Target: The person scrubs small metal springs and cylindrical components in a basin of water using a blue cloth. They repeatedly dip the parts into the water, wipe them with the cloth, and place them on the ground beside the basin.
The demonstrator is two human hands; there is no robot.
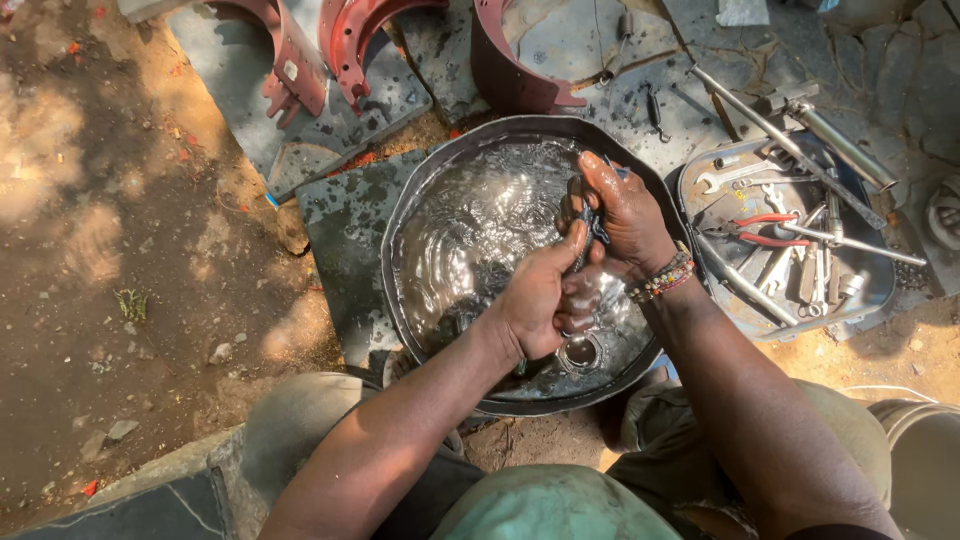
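Both hands clasp a small dark metal part (590, 232) above a round basin (420, 200) of rippling liquid.

The left hand (540, 300) and right hand (625, 210) are both clenched on the part; its long axis runs roughly 12 to 6 o'clock, and which end leads is hidden. At 3 o'clock lies a tool tray (880, 285) holding red-handled pliers (765, 228); at 11 o'clock, red brake shoes (335, 45).

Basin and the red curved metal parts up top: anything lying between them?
Head view: only a dark stone slab and a strip of reddish dirt separate the basin from the red curved parts; no tools.
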